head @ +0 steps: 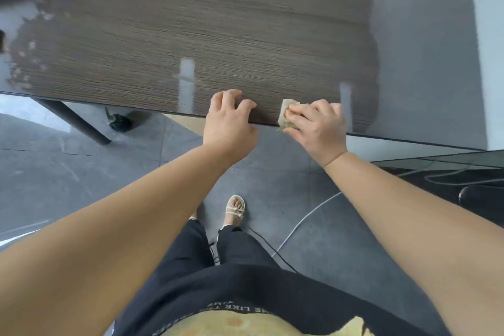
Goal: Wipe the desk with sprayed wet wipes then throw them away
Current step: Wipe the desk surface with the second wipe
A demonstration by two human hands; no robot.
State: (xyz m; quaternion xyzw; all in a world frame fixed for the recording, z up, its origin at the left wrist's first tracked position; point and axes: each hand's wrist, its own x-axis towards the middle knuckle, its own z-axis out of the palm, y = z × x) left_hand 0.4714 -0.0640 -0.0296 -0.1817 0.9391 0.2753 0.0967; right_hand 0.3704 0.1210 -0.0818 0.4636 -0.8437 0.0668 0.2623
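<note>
Desk (218,35) wet far-left; our R hand (316,125) grips wipe (286,110) at near edge, L hand (229,123) clamps same edge. Wiping prob mostly done, binning not yet.

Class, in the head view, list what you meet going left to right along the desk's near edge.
Along the desk: desk leg → caster wheel → left hand gripping the edge → wet wipe → right hand holding it.
</note>
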